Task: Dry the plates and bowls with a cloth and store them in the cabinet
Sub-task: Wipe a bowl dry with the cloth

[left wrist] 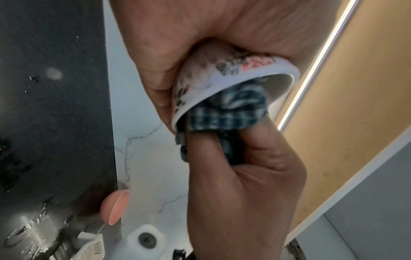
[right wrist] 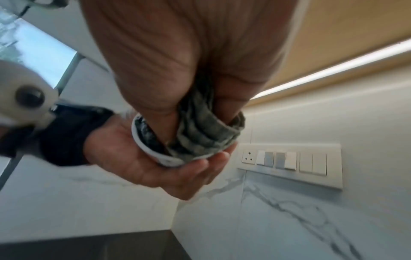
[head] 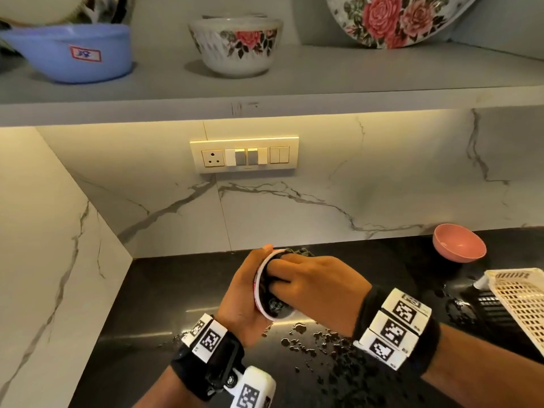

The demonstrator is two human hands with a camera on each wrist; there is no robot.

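Left hand cups a small floral bowl above the wet counter, away from its edges. Right hand holds a checked cloth inside. Pink bowl stands apart by the wall.

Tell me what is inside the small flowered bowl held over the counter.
A checked cloth fills the bowl, pushed in by the fingers of the right hand. The left hand cups the bowl from outside. The bowl's bottom is covered by cloth and fingers.
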